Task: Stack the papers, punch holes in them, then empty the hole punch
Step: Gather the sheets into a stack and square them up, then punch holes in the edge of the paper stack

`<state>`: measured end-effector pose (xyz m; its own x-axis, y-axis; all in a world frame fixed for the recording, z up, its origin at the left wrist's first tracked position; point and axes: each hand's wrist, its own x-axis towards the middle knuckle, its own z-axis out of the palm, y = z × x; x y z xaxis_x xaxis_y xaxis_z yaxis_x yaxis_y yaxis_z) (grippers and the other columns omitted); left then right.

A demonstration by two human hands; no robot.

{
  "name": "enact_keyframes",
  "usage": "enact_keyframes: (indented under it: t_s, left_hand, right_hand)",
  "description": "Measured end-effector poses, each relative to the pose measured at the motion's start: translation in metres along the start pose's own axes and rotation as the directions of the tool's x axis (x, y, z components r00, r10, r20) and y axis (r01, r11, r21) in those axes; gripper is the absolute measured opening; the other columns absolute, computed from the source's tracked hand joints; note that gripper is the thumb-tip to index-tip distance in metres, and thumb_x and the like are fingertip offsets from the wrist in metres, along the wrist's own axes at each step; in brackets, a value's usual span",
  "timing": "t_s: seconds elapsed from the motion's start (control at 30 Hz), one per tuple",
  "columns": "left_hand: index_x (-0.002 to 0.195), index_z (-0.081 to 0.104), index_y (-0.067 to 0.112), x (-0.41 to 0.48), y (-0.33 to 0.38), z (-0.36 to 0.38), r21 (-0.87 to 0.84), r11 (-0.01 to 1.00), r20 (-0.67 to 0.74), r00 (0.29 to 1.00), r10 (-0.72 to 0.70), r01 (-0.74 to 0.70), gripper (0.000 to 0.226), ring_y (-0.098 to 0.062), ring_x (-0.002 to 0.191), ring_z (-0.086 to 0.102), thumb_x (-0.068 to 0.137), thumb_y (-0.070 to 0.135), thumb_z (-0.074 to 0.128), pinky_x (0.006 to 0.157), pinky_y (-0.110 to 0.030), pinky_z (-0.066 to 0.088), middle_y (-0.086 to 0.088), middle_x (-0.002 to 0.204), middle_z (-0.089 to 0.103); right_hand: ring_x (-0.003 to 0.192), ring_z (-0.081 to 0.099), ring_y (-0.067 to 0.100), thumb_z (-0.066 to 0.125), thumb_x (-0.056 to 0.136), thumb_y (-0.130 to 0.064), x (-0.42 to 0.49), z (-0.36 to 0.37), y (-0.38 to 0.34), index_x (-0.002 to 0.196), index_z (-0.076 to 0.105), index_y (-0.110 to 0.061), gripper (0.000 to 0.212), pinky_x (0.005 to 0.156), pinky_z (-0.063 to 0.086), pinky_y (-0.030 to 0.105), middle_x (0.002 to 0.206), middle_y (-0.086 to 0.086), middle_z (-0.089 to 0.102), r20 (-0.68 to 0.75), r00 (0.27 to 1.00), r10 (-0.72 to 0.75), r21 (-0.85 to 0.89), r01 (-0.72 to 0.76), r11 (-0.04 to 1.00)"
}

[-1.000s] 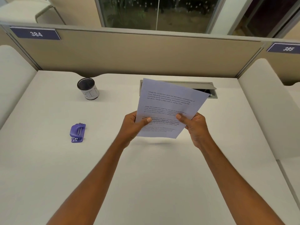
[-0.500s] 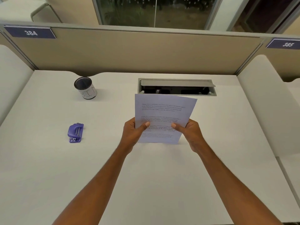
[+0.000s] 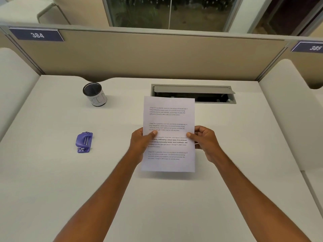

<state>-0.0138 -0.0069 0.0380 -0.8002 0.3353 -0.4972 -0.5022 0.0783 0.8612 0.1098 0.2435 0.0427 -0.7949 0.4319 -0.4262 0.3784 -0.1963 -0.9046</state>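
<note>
Papers point(image 3: 168, 119) held squared above the tabletop point(image 3: 227, 198) centre, left hand point(image 3: 141, 143) and right hand point(image 3: 205, 142) each closing a pinch grip on a side edge, likely aligning the stack. Punch point(image 3: 84, 142) waits at 9 o'clock, bin point(image 3: 95, 94) at 11.

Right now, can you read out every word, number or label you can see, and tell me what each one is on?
"384": blue plate on the divider, left.
"385": blue plate on the divider, right.
"BIN": handwritten on the white band of the mesh cup, letters faint.
Papers held by the left hand and right hand: bold lines read "Defined by a slower pace. It is centered"; the rest is too small.
Hole punch: no text.
</note>
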Motion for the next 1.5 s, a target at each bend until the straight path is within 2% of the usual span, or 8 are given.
enact_keyframes:
  t_s: [0.33,0.53,0.73,0.9,1.0,1.1,1.27,1.5]
  left_hand:
    - [0.110,0.075,0.014,0.005,0.000,-0.072,0.052,0.991,-0.145,0.983,-0.112,0.121,0.017,-0.022,0.076,0.078,0.104,0.030,0.076,0.073,-0.032,0.064,-0.007,0.101,0.084]
    - [0.102,0.076,0.014,0.014,0.016,-0.149,0.181,0.981,-0.393,0.920,0.002,0.075,0.006,-0.022,0.076,0.074,0.104,0.014,0.070,0.070,-0.030,0.060,-0.010,0.103,0.080]
    - [0.086,0.078,0.023,0.017,0.034,-0.214,0.396,0.915,-0.543,0.825,0.159,0.084,0.016,-0.016,0.075,0.068,0.094,0.014,0.067,0.060,-0.021,0.048,0.006,0.086,0.077]
    - [0.108,0.080,0.018,0.023,0.030,-0.250,0.525,0.846,-0.550,0.795,0.255,0.092,0.012,-0.020,0.095,0.067,0.096,0.020,0.078,0.071,-0.022,0.048,0.004,0.106,0.075]
    - [0.119,0.078,0.011,0.029,0.024,-0.263,0.515,0.847,-0.532,0.824,0.194,0.132,0.023,-0.023,0.097,0.065,0.097,0.019,0.081,0.085,-0.031,0.049,-0.002,0.107,0.074]
    - [0.124,0.077,0.010,0.034,0.020,-0.270,0.490,0.856,-0.512,0.848,0.132,0.163,0.027,-0.027,0.093,0.067,0.097,0.014,0.079,0.084,-0.033,0.051,-0.010,0.107,0.077]
    - [0.130,0.075,0.002,0.040,0.014,-0.280,0.328,0.927,-0.513,0.859,0.011,0.184,0.031,-0.034,0.100,0.072,0.099,0.004,0.076,0.106,-0.052,0.062,-0.027,0.127,0.076]
    - [0.127,0.074,-0.006,0.039,0.009,-0.278,0.179,0.975,-0.457,0.889,-0.037,0.133,0.027,-0.036,0.101,0.071,0.100,-0.002,0.073,0.108,-0.054,0.060,-0.034,0.127,0.074]
  right_hand:
    - [0.093,0.083,0.023,0.085,0.095,-0.013,0.014,0.008,0.024,0.118,0.078,-0.012,0.025,0.075,0.067,0.036,0.113,0.008,0.086,0.039,0.986,0.161,0.042,-0.162,0.986]
    - [0.088,0.084,0.021,0.085,0.094,-0.012,0.019,0.011,0.032,0.117,0.078,-0.013,0.023,0.072,0.066,0.035,0.112,0.007,0.087,0.033,0.983,0.178,0.031,-0.179,0.983]
    - [0.088,0.084,0.021,0.085,0.094,-0.013,0.024,0.014,0.037,0.116,0.079,-0.016,0.023,0.078,0.067,0.038,0.113,0.008,0.086,0.027,0.984,0.178,0.018,-0.179,0.984]
    - [0.087,0.084,0.022,0.085,0.094,-0.013,0.025,0.018,0.040,0.115,0.079,-0.016,0.023,0.071,0.068,0.036,0.112,0.009,0.086,0.013,0.983,0.184,0.023,-0.184,0.983]
    - [0.089,0.083,0.023,0.085,0.094,-0.013,0.025,0.021,0.043,0.118,0.078,-0.016,0.025,0.073,0.068,0.037,0.113,0.008,0.086,0.006,0.981,0.192,0.027,-0.192,0.981]
    - [0.086,0.083,0.022,0.085,0.093,-0.013,0.024,0.022,0.047,0.116,0.079,-0.016,0.024,0.071,0.067,0.035,0.111,0.008,0.086,0.005,0.980,0.197,0.038,-0.197,0.980]
    - [0.085,0.083,0.022,0.085,0.093,-0.013,0.022,0.021,0.050,0.113,0.080,-0.018,0.022,0.072,0.068,0.036,0.110,0.009,0.086,0.000,0.979,0.204,0.045,-0.203,0.978]
    - [0.087,0.083,0.024,0.086,0.092,-0.014,0.020,0.019,0.051,0.114,0.080,-0.018,0.023,0.075,0.068,0.038,0.113,0.011,0.086,-0.008,0.980,0.197,0.053,-0.196,0.979]
